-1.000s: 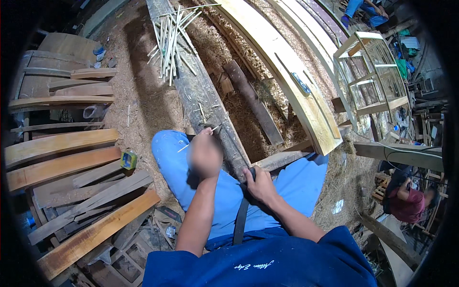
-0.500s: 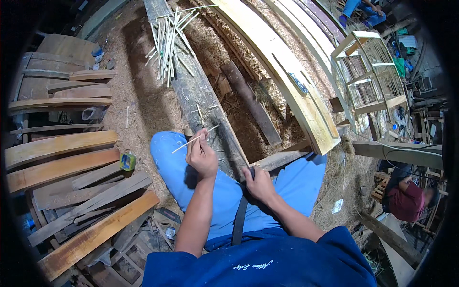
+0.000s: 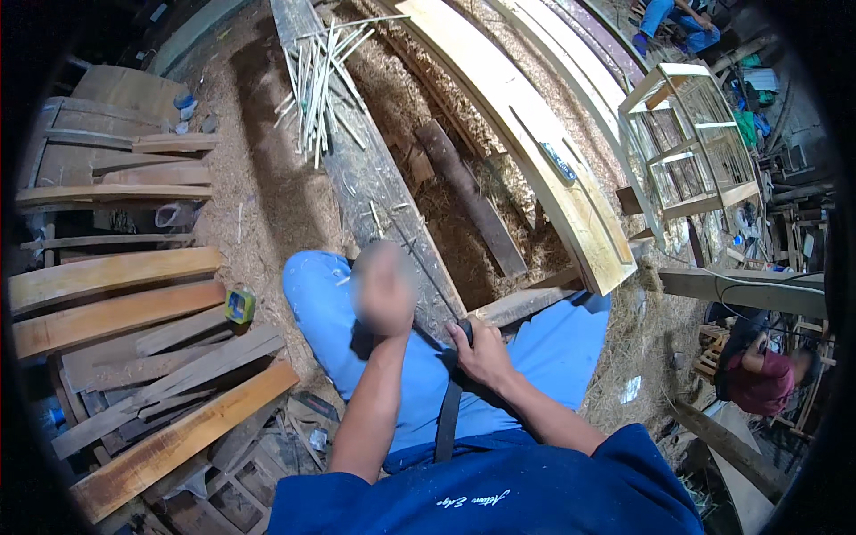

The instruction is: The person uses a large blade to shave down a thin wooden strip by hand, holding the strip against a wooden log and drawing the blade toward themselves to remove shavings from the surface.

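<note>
My left hand [image 3: 383, 290] is a blur over the weathered plank [image 3: 357, 178]; its fingers cannot be made out. A pale stick end [image 3: 342, 281] shows at its left edge. My right hand [image 3: 480, 348] is closed round a black handle [image 3: 464, 333], from which a long thin dark blade [image 3: 428, 276] runs up along the plank, passing right of the left hand. A black strap [image 3: 446, 419] hangs below the right hand over my blue-trousered lap [image 3: 553, 348]. Loose thin pale sticks [image 3: 325, 89] lie piled at the plank's far part.
Curved pale boards [image 3: 535, 116] run at right, carrying a small blue-and-silver tool [image 3: 557, 159]. Beyond are a slatted wooden frame [image 3: 691, 143], a person in red [image 3: 758, 374] and another seated person [image 3: 678, 22]. Stacked timber [image 3: 152, 294] and a yellow-green object [image 3: 239, 306] are at left.
Half a second ago my left fingers visibly held a thin stick; now they are blurred. My right hand has moved slightly down, and more of the dark blade shows.
</note>
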`<state>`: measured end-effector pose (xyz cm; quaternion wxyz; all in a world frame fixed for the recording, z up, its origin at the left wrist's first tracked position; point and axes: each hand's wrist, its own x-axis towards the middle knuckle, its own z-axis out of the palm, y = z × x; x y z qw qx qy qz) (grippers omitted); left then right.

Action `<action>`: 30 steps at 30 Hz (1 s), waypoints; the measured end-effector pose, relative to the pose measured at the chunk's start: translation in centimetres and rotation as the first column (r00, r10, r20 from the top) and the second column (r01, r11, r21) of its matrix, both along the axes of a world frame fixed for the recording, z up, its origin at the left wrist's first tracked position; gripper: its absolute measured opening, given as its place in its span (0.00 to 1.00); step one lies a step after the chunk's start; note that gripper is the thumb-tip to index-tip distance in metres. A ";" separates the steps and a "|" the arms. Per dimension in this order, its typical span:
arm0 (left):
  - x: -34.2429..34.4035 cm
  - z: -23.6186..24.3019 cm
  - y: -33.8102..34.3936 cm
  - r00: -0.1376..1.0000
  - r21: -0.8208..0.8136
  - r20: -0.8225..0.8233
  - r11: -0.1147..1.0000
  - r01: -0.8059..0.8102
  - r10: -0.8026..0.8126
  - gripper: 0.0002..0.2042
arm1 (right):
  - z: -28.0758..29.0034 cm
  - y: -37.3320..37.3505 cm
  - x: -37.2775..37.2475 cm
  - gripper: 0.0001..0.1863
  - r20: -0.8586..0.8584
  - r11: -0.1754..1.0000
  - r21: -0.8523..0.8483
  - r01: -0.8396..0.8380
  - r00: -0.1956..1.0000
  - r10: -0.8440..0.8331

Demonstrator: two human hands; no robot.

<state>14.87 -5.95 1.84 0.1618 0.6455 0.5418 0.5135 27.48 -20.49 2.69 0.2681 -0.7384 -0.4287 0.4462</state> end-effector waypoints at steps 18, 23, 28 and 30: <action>0.3 0.2 0.7 0.998 -0.007 0.048 0.999 -0.032 0.032 0.06 | 0.4 1.4 -0.1 0.28 -0.097 0.998 -0.053 -0.030 0.995 0.024; 0.2 0.1 0.0 1.000 0.007 0.006 1.000 -0.011 0.011 0.07 | -0.8 1.5 -0.5 0.29 -0.059 0.997 -0.072 0.003 0.998 -0.007; -0.3 -0.3 0.5 0.997 -0.037 0.070 0.999 -0.010 0.013 0.07 | -1.8 3.1 -0.2 0.29 -0.114 0.984 -0.165 0.071 0.989 -0.090; -0.1 -0.3 0.4 0.999 0.013 -0.039 1.000 -0.001 0.001 0.07 | -1.7 2.3 -1.0 0.29 -0.061 0.995 -0.076 0.064 0.996 -0.069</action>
